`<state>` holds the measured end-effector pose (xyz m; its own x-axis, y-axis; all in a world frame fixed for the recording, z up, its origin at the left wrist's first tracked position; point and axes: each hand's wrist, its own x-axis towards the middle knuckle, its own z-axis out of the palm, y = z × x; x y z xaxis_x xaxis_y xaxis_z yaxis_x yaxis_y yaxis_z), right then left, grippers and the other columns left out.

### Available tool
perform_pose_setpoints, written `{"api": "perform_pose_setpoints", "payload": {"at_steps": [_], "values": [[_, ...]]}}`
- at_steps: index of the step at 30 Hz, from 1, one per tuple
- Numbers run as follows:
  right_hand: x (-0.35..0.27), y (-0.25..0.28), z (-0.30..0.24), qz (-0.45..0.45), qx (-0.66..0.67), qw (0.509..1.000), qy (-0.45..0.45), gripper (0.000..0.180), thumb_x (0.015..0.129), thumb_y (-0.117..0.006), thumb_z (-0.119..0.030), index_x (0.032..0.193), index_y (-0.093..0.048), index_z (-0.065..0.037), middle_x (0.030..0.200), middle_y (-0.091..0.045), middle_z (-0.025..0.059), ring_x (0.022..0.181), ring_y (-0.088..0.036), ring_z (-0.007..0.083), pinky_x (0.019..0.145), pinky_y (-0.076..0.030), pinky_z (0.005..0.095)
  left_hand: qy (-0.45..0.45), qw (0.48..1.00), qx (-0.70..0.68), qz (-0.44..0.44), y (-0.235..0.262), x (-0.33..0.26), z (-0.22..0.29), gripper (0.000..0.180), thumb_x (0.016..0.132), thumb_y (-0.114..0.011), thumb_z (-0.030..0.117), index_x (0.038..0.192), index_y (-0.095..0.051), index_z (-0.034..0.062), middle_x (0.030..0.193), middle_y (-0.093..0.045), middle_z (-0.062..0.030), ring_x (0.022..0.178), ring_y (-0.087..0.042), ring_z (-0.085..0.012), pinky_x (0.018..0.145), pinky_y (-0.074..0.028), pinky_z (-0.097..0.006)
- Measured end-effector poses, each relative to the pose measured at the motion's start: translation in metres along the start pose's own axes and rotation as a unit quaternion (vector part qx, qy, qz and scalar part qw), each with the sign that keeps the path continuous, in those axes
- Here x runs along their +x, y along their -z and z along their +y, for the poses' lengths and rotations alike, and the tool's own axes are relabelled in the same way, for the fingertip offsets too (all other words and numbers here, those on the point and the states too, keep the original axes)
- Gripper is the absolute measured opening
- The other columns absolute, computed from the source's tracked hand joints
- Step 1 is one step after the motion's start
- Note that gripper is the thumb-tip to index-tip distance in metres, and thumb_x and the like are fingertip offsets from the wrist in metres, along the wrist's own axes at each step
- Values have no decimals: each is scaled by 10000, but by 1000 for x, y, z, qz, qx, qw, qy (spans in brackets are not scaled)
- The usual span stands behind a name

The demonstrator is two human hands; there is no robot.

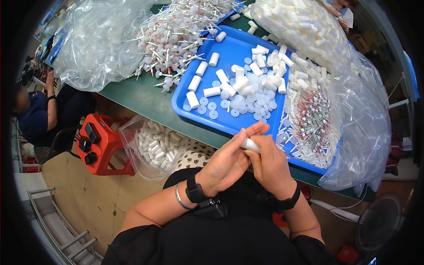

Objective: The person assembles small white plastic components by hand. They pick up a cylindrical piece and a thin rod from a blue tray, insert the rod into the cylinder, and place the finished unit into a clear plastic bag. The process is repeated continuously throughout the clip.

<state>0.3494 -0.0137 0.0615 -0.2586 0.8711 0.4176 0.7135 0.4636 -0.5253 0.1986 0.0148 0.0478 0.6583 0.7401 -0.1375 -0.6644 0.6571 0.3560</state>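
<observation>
In my right hand (270, 165) is a small white cylinder (251, 145), gripped with the thumb along its side. My left hand (227, 161) lies against the cylinder's other end, palm turned up and fingers stretched out; part of the contact is hidden. Both hands are just in front of a blue tray (201, 117). Inside that tray, white cylinders (212, 92) lie loose, some upright and some on their sides. Thin translucent discs (251, 104) are heaped beside them, several spread singly toward the near left.
White sticks with discs and reddish wires (172, 39) are piled at the back left, beside clear plastic bags (104, 42). A second blue tray (309, 164) holds metal-and-red parts (313, 115). A bag of cylinders (157, 143) hangs below the table edge near a red stool (104, 141).
</observation>
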Motion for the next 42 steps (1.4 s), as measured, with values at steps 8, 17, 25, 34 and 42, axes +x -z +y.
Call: {"api": "perform_pose_setpoints", "payload": {"at_steps": [8, 17, 25, 34, 42], "values": [[3, -2, -19, 13, -14, 999, -35, 243, 936, -673, -78, 1137, -568, 7, 911, -683, 187, 704, -683, 370, 583, -530, 417, -50, 999, -17, -11, -4, 1, -17, 478, 1088, -351, 454, 1417, -437, 117, 1551, -386, -146, 1418, -406, -323, 1187, -350, -489], [7, -12, -17, 20, 116, 986, -119, 187, 992, -625, -131, 1119, -564, -8, 901, -687, 198, 694, -690, 352, 577, -527, 390, -51, 994, 99, 17, -2, -1, -8, 674, 1069, -252, 551, 1566, -250, 95, 1582, -349, -144, 1362, -477, -319, 1141, -407, -444], [17, 10, -4, -174, 608, 675, -381, 423, 1102, -403, -375, 1147, -591, 1, 745, -559, 20, 481, -380, 29, 472, -310, 177, -24, 991, 127, 29, -5, -10, 18, 649, 1088, -226, 526, 1558, -321, 88, 1576, -366, -149, 1401, -434, -303, 1099, -448, -439], [14, -19, -34, -95, 34, 986, -130, 202, 1038, -519, -228, 1083, -588, -44, 720, -634, 183, 645, -655, 371, 531, -478, 460, -92, 989, 90, 72, 6, -15, -2, 407, 1107, -356, 366, 1205, -559, 28, 1514, -437, -181, 1320, -519, -352, 1114, -431, -489], [14, 35, -2, -68, 0, 997, 30, 157, 897, -686, -79, 1043, -679, -23, 949, -680, 136, 799, -672, 329, 690, -538, 400, -288, 890, 310, 172, 63, -68, 63, 407, 1107, -396, 297, 830, -545, 38, 904, -662, -100, 937, -623, -214, 937, -471, -358]]}}
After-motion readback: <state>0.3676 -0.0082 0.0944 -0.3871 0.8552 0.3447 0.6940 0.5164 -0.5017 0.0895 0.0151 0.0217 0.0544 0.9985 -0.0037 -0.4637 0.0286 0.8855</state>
